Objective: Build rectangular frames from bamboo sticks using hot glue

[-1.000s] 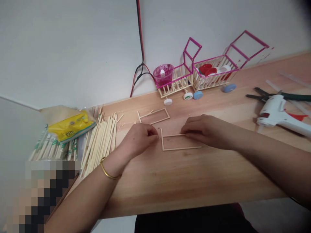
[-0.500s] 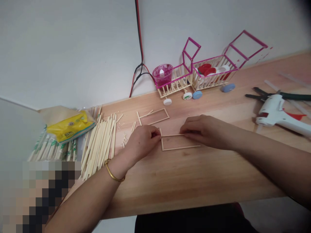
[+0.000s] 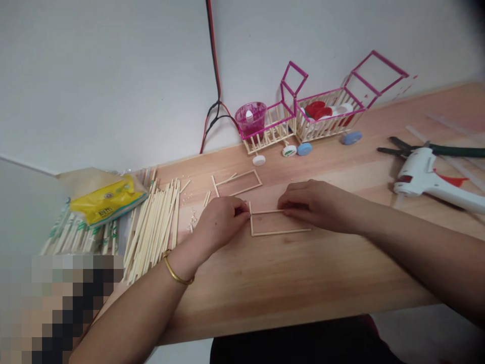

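Note:
A three-sided stick frame (image 3: pixel 280 233) lies on the wooden table, made of a short crosspiece and two longer sticks running to the right. My left hand (image 3: pixel 223 220) pinches the crosspiece where the upper stick meets it. The fingers of my right hand (image 3: pixel 308 205) are closed on the upper stick near its right part, and that end is hidden under them. The lower stick's right end lies free. Just behind my left hand is a second stick frame (image 3: pixel 242 178), a rectangle with one short end jutting out; a loose stick lies across it.
Loose wooden sticks (image 3: pixel 155 222) and a yellow packet (image 3: pixel 108 199) are at the left. Two stick carts, one holding a purple-stained cup (image 3: pixel 250 119), the other bottle caps (image 3: pixel 322 111), stand by the wall. A white glue gun (image 3: pixel 417 174) and dark-handled pliers (image 3: pixel 401 147) lie at the right.
The view has shifted slightly, moving the background a little to the left. Both hands keep the same hold on the three-sided frame.

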Demonstrator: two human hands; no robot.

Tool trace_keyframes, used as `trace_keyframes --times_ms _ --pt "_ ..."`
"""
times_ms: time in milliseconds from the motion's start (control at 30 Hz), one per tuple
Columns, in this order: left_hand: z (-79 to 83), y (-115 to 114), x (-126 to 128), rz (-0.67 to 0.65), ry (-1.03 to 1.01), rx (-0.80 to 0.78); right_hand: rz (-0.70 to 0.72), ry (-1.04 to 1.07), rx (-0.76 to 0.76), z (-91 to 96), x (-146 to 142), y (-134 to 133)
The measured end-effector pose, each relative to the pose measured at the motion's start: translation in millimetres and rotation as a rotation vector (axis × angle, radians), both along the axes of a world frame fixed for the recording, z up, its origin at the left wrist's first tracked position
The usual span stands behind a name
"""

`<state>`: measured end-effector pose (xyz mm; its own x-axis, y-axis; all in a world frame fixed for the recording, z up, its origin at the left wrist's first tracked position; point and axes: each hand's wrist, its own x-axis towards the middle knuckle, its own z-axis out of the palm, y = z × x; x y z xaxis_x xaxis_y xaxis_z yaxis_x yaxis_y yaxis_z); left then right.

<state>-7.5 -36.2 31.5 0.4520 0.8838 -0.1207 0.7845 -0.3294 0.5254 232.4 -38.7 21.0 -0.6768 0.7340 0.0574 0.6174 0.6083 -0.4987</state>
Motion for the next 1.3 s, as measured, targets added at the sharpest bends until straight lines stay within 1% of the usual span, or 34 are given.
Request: trace_keyframes --times_ms 200,433,567,700,800,900,1067,1300 --pt "0.7 0 0 0.009 -0.004 -0.007 -0.007 -0.004 0.0 -0.9 0 0" --pt "0.0 0 -1 0.0 -0.005 -0.011 -0.021 -0.002 -0.044 5.2 0 -1" --pt "-1.5 0 -2 -0.013 -0.034 -0.01 -0.086 0.044 -0.058 11.1 5 1" --pt "-1.5 1 -3 -0.009 -0.039 -0.031 -0.165 0.043 -0.05 19.8 12 5" --pt "-0.9 1 -3 -0.003 -0.037 -0.041 -0.211 0.01 -0.052 24.0 17 7" --pt "-0.7 1 -3 0.002 -0.033 -0.049 -0.242 -0.047 -0.063 24.2 20 8" --pt "-1.4 1 -4 0.002 -0.04 -0.058 -0.214 -0.062 -0.074 19.6 23 9" --pt "-1.4 1 -4 0.006 -0.04 -0.063 -0.17 -0.095 -0.139 13.3 23 9"
